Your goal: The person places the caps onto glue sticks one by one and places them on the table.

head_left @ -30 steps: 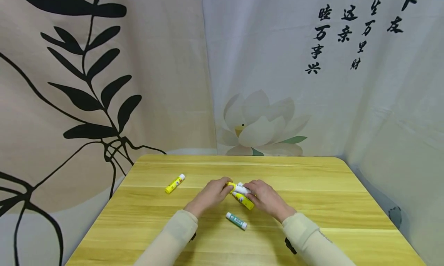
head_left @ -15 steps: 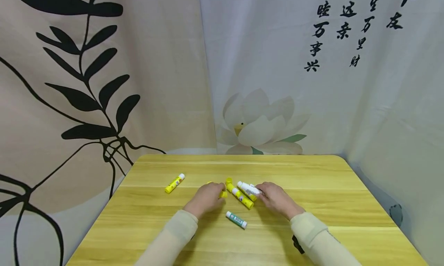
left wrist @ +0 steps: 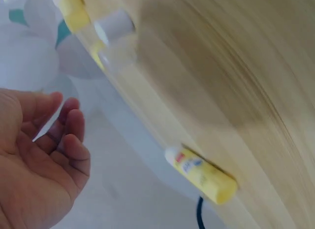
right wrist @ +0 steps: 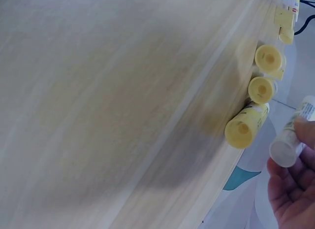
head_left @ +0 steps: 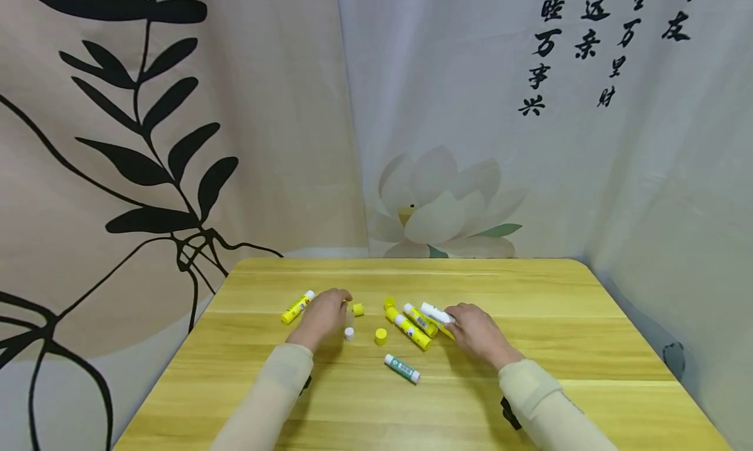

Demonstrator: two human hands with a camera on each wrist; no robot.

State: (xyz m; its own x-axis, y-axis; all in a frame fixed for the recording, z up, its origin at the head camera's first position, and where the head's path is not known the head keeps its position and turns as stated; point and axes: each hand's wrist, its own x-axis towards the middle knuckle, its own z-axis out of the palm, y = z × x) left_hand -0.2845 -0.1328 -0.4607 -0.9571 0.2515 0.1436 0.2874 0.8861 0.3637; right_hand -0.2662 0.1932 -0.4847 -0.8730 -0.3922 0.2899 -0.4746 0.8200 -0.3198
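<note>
My right hand (head_left: 479, 333) pinches a white glue stick (head_left: 435, 312) between thumb and fingers, just above the yellow glue sticks. Its round end faces the camera in the right wrist view. Two yellow glue sticks (head_left: 414, 332) lie side by side on the table, and a third (right wrist: 246, 125) is partly covered by the right hand in the head view. Over on the left, my left hand (head_left: 323, 315) holds nothing, its fingers loosely bent. It hovers beside another yellow glue stick (head_left: 297, 307) with a white cap. Right of that hand are a small yellow cap (head_left: 358, 309) and a clear piece with a white end (head_left: 349, 334).
A green glue stick (head_left: 402, 368) lies nearer the front of the wooden table (head_left: 529, 399). Another yellow cap (head_left: 381, 336) stands mid-table, and one more yellow piece (head_left: 389, 303) sits behind the yellow sticks. Behind the table's far edge hangs a printed curtain (head_left: 282, 111).
My left hand has let go of small yellow pieces and moved left; loose caps now lie mid-table. My right hand has drawn the white glue stick to the right, away from the left hand.
</note>
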